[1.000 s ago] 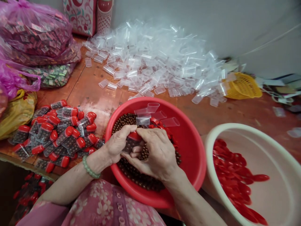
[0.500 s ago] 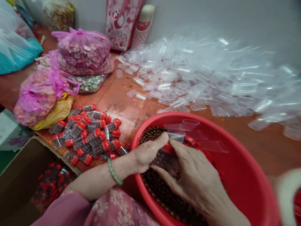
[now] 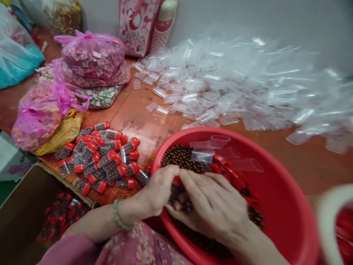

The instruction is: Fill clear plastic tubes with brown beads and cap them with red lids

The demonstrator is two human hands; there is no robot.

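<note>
Both hands meet over the near left rim of a red basin. My left hand, with a green bead bracelet at its wrist, presses against a small clear plastic container with a red cap. From the other side my right hand curls its fingers round the same container, hiding much of it. Below them lie many dark brown balls. Loose red caps and several clear tubes lie in the basin too.
Filled red-capped containers are heaped left of the basin. More lie in a cardboard box at lower left. Clear empty tubes spread along the wall. Pink bags and a patterned bag stand behind. A white curved rim is at right.
Both hands have moved slightly left and down with the container, closing more tightly round it. The whole view has shifted a little.
</note>
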